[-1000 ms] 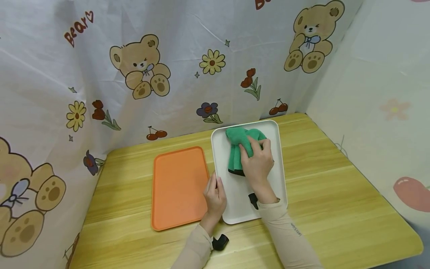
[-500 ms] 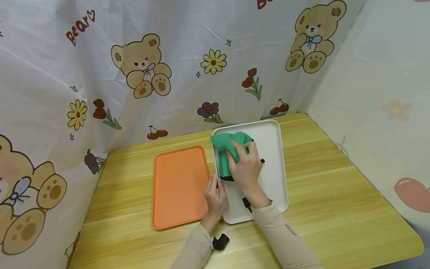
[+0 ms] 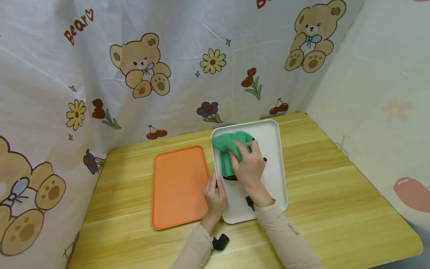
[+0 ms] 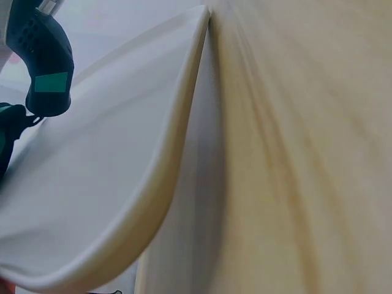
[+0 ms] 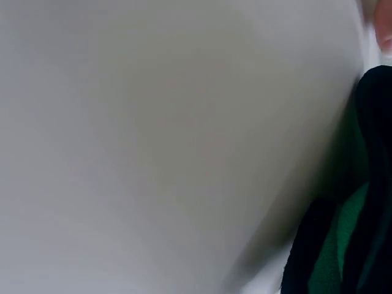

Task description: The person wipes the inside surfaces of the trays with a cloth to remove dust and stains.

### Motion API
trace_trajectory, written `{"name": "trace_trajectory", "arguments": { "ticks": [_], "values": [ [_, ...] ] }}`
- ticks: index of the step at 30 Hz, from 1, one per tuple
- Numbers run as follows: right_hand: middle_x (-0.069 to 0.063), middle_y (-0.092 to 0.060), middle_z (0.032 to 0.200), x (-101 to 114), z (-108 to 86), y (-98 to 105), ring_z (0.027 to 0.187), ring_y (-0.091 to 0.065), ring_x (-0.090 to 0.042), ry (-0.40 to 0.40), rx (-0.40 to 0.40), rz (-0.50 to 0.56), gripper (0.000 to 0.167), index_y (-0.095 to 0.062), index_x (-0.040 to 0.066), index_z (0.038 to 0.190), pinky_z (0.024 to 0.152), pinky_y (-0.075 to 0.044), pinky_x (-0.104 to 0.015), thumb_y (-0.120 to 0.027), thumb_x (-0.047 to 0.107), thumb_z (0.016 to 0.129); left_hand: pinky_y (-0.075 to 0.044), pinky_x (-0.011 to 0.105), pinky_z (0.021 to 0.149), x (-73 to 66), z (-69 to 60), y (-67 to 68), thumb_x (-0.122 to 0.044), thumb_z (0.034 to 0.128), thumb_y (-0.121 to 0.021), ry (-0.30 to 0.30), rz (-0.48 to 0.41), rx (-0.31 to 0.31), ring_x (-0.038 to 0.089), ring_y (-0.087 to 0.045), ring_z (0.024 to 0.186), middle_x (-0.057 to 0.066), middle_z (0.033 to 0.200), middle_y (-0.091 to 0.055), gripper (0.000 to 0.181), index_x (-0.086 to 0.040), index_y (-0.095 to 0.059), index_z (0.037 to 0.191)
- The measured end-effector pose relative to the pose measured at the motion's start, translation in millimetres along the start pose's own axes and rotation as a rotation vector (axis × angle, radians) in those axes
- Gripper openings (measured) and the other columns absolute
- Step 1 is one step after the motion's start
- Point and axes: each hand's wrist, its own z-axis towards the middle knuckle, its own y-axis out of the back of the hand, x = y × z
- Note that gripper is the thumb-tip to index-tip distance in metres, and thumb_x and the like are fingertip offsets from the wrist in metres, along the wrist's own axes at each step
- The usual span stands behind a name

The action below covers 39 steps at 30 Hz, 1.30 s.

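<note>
A white rectangular tray [image 3: 273, 186] lies on the wooden table, and its raised rim also shows in the left wrist view. My left hand [image 3: 215, 196] holds the tray's left edge, thumb at the rim. My right hand [image 3: 249, 164] grips a folded green cloth [image 3: 224, 142] with black trim, pressing it on the left part of the tray. The black trim and some green fabric of the cloth appear at the right side of the right wrist view. The fingers' undersides and the cloth's inner folds are hidden.
An orange tray [image 3: 179, 186] lies close to the left of the white one. The wooden table [image 3: 322, 194] extends to both sides, with a printed bear curtain [image 3: 181, 74] behind it. Black wrist cameras are strapped at both wrists.
The right hand and green cloth have moved left across the white tray toward its left rim, then slightly back right. The left hand stays at the tray's edge.
</note>
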Motion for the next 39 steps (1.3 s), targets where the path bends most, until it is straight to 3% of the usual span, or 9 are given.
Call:
{"name": "trace_trajectory", "arguments": {
  "ticks": [11, 19, 27, 33, 39],
  "values": [
    [-0.018, -0.055, 0.089, -18, 0.8, 8, 0.068, -0.059, -0.031, -0.076, -0.010, -0.024, 0.027, -0.075, 0.011, 0.106, 0.049, -0.050, -0.045, -0.078, 0.025, 0.084, -0.046, 0.019, 0.051, 0.9, -0.8, -0.7, 0.020, 0.0813, -0.055, 0.008, -0.021, 0.000, 0.017, -0.052, 0.056, 0.017, 0.079, -0.063, 0.033, 0.013, -0.063, 0.112],
    [-0.019, -0.053, 0.088, -33, 2.2, 15, 0.069, -0.058, -0.034, -0.140, -0.050, -0.039, 0.029, -0.075, 0.007, 0.106, 0.049, -0.048, -0.047, -0.079, 0.022, 0.082, -0.049, 0.021, 0.052, 1.3, -1.6, 0.7, 0.020, 0.0820, -0.055, 0.012, -0.020, 0.016, 0.018, -0.055, 0.058, 0.021, 0.086, -0.066, 0.033, 0.014, -0.062, 0.114],
    [-0.020, -0.054, 0.094, -50, 1.8, 23, 0.077, -0.058, -0.035, -0.258, -0.042, -0.054, 0.031, -0.073, 0.007, 0.111, 0.052, -0.047, -0.049, -0.078, 0.022, 0.084, -0.051, 0.022, 0.053, -0.5, -0.7, 1.0, 0.020, 0.0816, -0.056, 0.015, -0.021, 0.016, 0.021, -0.060, 0.062, 0.023, 0.091, -0.067, 0.035, 0.014, -0.061, 0.116],
    [-0.021, -0.054, 0.093, -55, 2.4, 28, 0.079, -0.059, -0.035, -0.294, -0.060, -0.074, 0.032, -0.073, 0.006, 0.111, 0.054, -0.047, -0.049, -0.077, 0.024, 0.085, -0.056, 0.029, 0.060, -0.2, -0.1, 0.3, 0.020, 0.0815, -0.056, -0.001, -0.011, 0.013, 0.027, -0.066, 0.074, 0.024, 0.095, -0.068, 0.036, 0.014, -0.061, 0.116],
    [-0.021, -0.054, 0.093, -55, 3.4, 30, 0.078, -0.056, -0.034, -0.346, -0.078, -0.075, 0.032, -0.073, 0.005, 0.112, 0.057, -0.043, -0.049, -0.076, 0.024, 0.086, -0.052, 0.023, 0.054, 0.5, -0.2, 0.8, 0.019, 0.0824, -0.055, -0.006, -0.012, 0.021, 0.022, -0.061, 0.063, 0.023, 0.092, -0.068, 0.034, 0.014, -0.061, 0.116]
  ]
}}
